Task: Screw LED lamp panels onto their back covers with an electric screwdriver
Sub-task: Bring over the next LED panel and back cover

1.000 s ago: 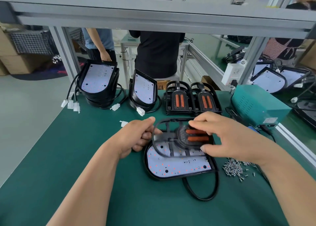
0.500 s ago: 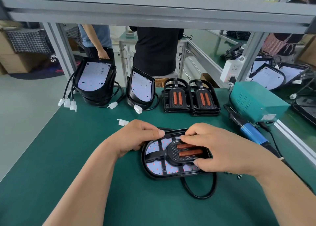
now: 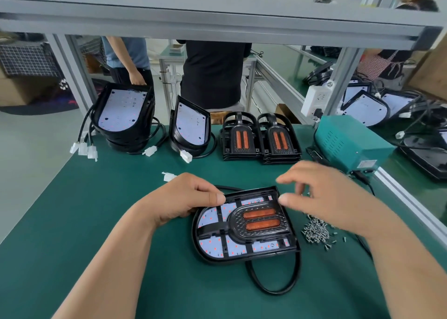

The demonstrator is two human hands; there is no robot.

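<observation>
1. Head view: our left hand point(image 3: 183, 197) grips the left rim of the lamp assembly point(image 3: 244, 226), flat on the desk point(image 3: 96, 222).
2. Our right hand point(image 3: 326, 197) hovers loose-fingered and empty over its far corner.
3. The screw pile point(image 3: 314, 231) lies just right, nearest that hand.

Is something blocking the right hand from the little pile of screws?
No, nothing visible does. The right hand hovers just above the loose pile of small silver metal screws, which lies on the green table mat.
</observation>
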